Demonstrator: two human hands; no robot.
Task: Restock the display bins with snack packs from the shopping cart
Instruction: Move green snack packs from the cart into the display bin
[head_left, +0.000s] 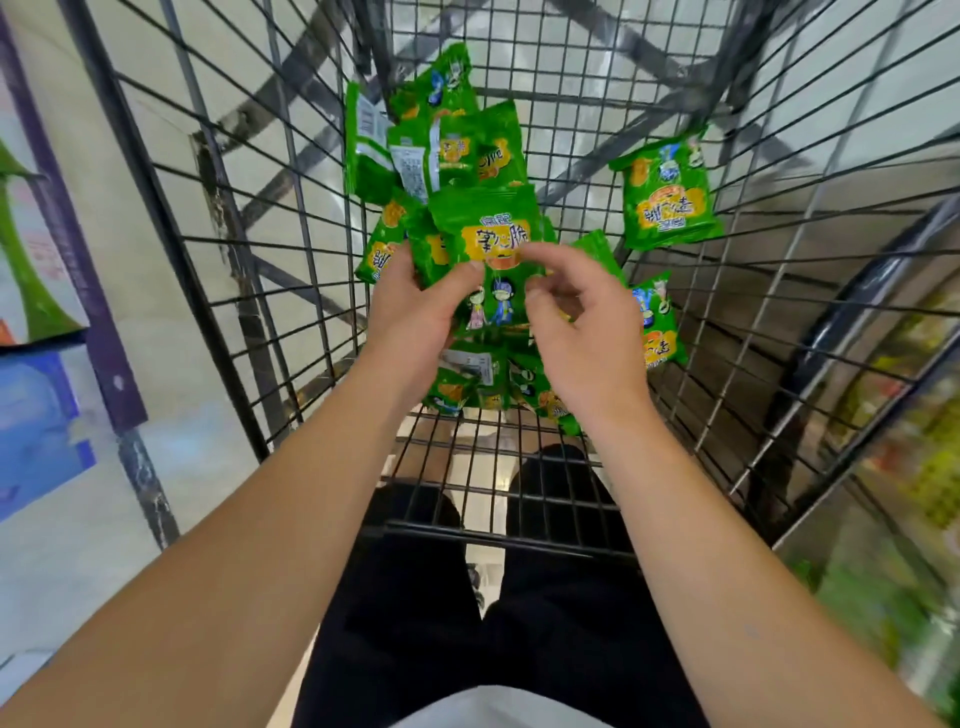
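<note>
Green foil snack packs (483, 244) fan out in the left hand (415, 306), whose grip clamps them for carrying; the right hand (582, 332), loosely curled and holding nothing, adds from the black wire shopping cart (249, 218), with spare packs toward two o'clock.

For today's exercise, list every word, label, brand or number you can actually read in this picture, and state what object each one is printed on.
"掌心脆", in dark characters on a yellow panel: on the green snack pack held up by the left hand, over the shopping cart.
Small characters above that panel: too blurred to read.
Lone snack pack at the cart's right wall: print turned round and blurred, not readable.
White back labels on packs in the pile: too small to read.
</note>
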